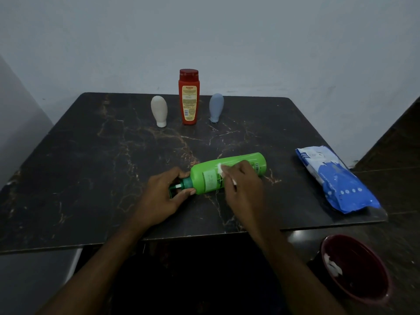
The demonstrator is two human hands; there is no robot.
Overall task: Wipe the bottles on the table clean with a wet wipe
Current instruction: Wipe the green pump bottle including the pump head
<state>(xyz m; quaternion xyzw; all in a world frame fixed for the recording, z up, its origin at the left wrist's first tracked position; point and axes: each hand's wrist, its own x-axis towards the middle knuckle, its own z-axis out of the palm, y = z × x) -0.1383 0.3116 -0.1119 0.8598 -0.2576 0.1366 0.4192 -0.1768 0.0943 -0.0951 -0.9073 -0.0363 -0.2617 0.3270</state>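
Dark marble-look tabletop (91,167) here, black with rusty-gold veins, pushed up against a plain pale grey wall (272,42). Off to the right we can see dark floor tiles (397,144).

On that floor, near our right arm, sits a dark red bin (368,276) with a couple of crumpled white used wipes (333,266) inside. A blue and white wet wipe pack (336,178) lies flat at the right edge of the tabletop.

Along the far edge there's a row of three: a cream squeeze bottle (159,111) standing on its cap, a tall red bottle (189,98) upright with its label towards us, and a grey-blue squeeze bottle (216,108), also cap down. They're near each other but not touching.

The one we're on is the green pump bottle (204,178), lying on its side near the front middle, pump end pointing left. Our left hand (163,196) is curled round the pump neck. Our right hand (245,187) is bunched around a white wet wipe (221,169) and presses it onto the bottle's side, by the label.
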